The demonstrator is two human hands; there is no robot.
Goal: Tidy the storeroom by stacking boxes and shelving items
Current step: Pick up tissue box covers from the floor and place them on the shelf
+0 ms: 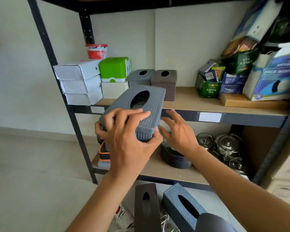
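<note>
While the left hand (124, 139) grips the near end of the long grey woven-pattern plastic tissue box (155, 106), fingers curled over its top and thumb under it, the right hand (177, 133) hovers open just beside the box's right side, fingers spread and holding nothing. The box is in the air, tilted, its far end over the front edge of the middle wooden shelf board (191, 99).

With only 1 hand holding, and at 1 end, the box could twist out of the grip or catch on that front edge. Slid in carelessly, it could also shove the 2 square covers standing behind it.

Counted: 1 box in hand; 2 square covers, 1 grey (141, 78) and 1 brown (164, 84); 3 flat white cardboard boxes (77, 81) stacked at the shelf's left edge; 2 more long tissue boxes on the floor, 1 brown (146, 206) and 1 blue-grey (179, 201).
</note>
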